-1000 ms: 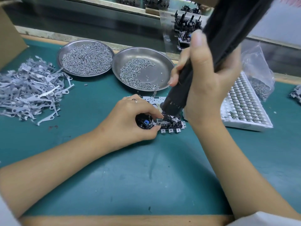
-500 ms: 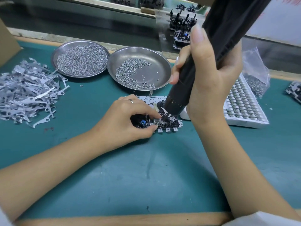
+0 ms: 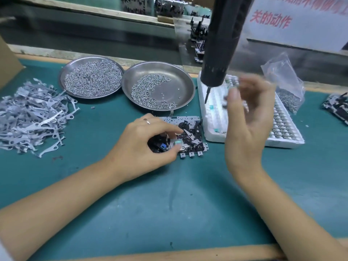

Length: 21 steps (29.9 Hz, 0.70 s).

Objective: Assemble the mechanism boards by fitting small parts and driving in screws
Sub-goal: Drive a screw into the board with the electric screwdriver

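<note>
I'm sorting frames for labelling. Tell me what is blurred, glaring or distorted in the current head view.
Head view: the right hand is motion-blurred, fingers smeared; the hanging screwdriver is slightly soft. The left hand and mechanism board are sharp. Mild glare on the screw dish rim. Wide-angle bending curves the bench edge; lighting is even, shadows soft.

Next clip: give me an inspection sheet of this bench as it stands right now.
Surface: teal mat, marked.
Job's things: mechanism board on mat; two steel dishes of screws; pile of metal levers; white parts tray.
Clutter: plastic bag of small parts.
Grippers: left hand grips the board; right hand empty, blurred, off the hanging screwdriver.
Cables: nothing seen.
Surroundings: more boards at right; sign behind.
</note>
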Motion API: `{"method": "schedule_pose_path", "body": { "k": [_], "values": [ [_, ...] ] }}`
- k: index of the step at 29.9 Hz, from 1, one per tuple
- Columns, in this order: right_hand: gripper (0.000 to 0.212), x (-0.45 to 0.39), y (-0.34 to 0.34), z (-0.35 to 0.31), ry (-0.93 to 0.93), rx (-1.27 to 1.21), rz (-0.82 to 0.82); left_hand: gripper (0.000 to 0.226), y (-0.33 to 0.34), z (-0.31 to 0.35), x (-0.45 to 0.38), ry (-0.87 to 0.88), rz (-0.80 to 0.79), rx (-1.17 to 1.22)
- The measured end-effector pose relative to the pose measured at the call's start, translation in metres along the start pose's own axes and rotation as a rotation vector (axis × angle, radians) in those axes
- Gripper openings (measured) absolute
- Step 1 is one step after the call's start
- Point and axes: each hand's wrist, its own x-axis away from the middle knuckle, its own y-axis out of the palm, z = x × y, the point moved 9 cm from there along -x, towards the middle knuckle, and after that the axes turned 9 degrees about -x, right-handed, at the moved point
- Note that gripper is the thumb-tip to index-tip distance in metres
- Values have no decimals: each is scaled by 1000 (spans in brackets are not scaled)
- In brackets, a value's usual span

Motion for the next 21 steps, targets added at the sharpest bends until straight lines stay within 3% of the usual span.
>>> {"method": "schedule_pose_path", "body": {
  "k": [2,5,7,16,21],
  "values": [
    [18,24,11,1,-34,212,-168,13,-14,-9,-2,-77,134,42],
    [40,70,65,12,-217,674,-688,19,-31,-30,-2,-230,300,114],
    [46,84,81,19,-278,903,-830,22,-34,-39,-1,-283,343,137],
    [29,116,72,-15,-282,1001,-880,26,-33,-49,2,-276,371,183],
    [26,130,17,-35,-296,958,-800,24,-29,-46,2,-262,342,213]
  ]
}}
